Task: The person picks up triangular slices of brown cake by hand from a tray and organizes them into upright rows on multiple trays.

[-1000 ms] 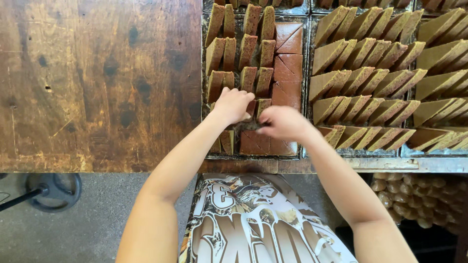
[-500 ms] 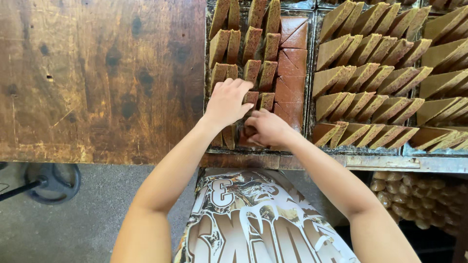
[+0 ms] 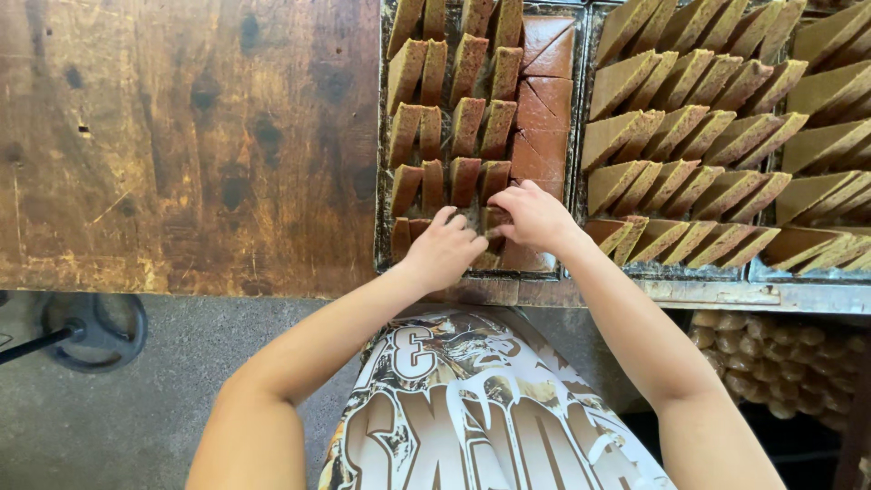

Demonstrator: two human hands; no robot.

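I'm looking down on both hands at the near edge of a dark metal tray full of brown triangular cake wedges. My left hand lies curled over the bottom row, fingers folded down onto a wedge I mostly cannot see; whether it truly pinches it or only steadies it, I cannot tell. My right hand has its fingertips closed as a grip on a brown wedge between the two hands, at about 6 o'clock in the tray.

As I judge it, the step in hand is standing the cut pieces up on edge in rows: three rows above are already upright, while flat uncut-looking triangles lie along the tray's 3 o'clock side. The next move calls for a gentle tilt and a close seat against the neighbouring piece, with a light grip so the soft edge does not crumble.

The gripped wedge seems to run its long axis from 6 to 12 o'clock like its row-mates, cut face up; its tip is hidden.

To 3 o'clock, a second tray holds lighter tan wedges leaning in rows. To 9 o'clock lies the worn wooden tabletop.
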